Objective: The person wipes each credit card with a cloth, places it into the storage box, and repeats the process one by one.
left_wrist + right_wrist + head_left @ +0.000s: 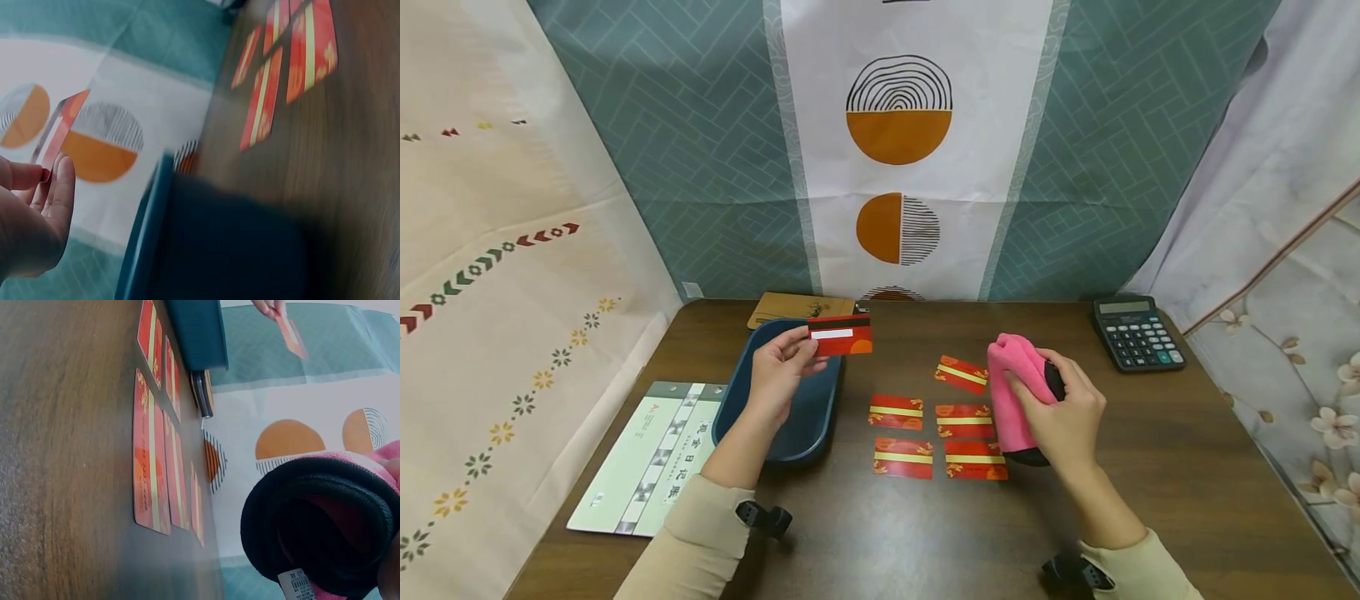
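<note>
My left hand [778, 371] pinches a red card [841, 343] between thumb and fingers, held up over the far end of a dark blue bin [796, 429]. The card's dark stripe and white strip face me. In the left wrist view the same card [60, 127] is seen nearly edge-on. My right hand [1067, 408] grips a bunched pink cloth [1017, 392] with black parts; in the right wrist view its rolled black edge [269, 519] and a white label show. Several red cards [903, 458] with pale yellow stripes lie on the table between the hands.
A pale green booklet [643, 467] lies left of the bin. Behind the bin rests a brown notebook or clipboard [775, 307]. At the back right of the wooden table [925, 542] sits a calculator [1138, 333]. Patterned cloth [722, 125] hangs behind and at both sides.
</note>
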